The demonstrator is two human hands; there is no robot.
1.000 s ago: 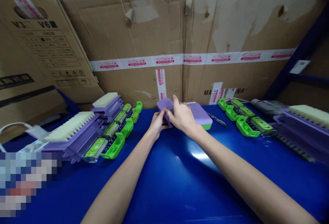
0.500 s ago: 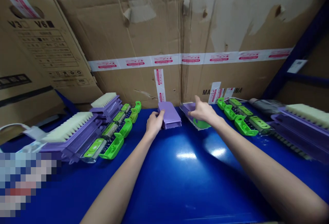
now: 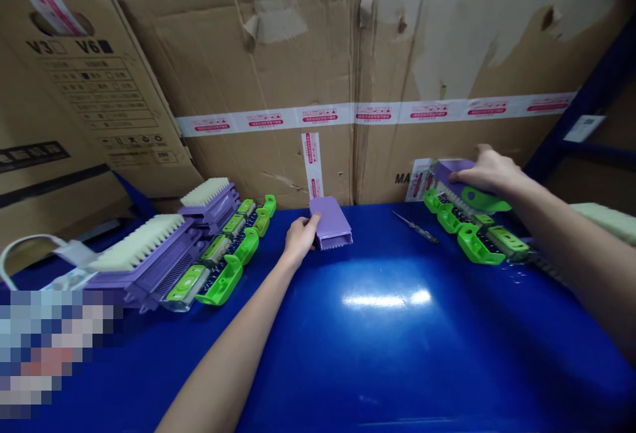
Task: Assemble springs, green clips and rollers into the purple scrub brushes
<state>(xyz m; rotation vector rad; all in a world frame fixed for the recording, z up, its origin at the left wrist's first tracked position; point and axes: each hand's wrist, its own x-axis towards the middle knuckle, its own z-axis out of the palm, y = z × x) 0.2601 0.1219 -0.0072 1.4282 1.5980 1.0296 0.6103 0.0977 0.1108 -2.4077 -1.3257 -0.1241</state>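
Clock face centred on the purple, box-like plastic shell [image 3: 332, 218]. Shell lies mid-view near the back of the table, open end towards 6 o'clock, toothed lower edge showing there. Left hand [image 3: 299, 240] at 8–9 o'clock, pinching the shell's near-left side, thumb over the edge.

Between 2 and 3 o'clock, well apart: right hand [image 3: 491, 169] grasps a purple-and-green plastic unit [image 3: 476, 197], pale bristles along its underside, held over the right-hand row; contact with the row cannot be told.

At 3 o'clock: slim, dark, thin-shafted tool [image 3: 426, 234], lying untouched. Beyond it, a row of curved bright-green plastic pieces [image 3: 477, 247] beside green-topped clear blocks [image 3: 507, 240].

At 8–9 o'clock: matching row of green curved caps [image 3: 226, 281] and green-and-clear blocks [image 3: 186, 284]; outside these, purple plastic bodies with cream bristled tops [image 3: 144, 241].

Progress, judged from this view: the right-hand unit looks joined, green part against purple. The shell seems less far along: no green piece shows on its open end. The green pieces in both rows appear unattached to any purple body.

12 o'clock: brown cardboard wall [image 3: 248, 75]. 6 o'clock: glossy blue tabletop [image 3: 298, 367].
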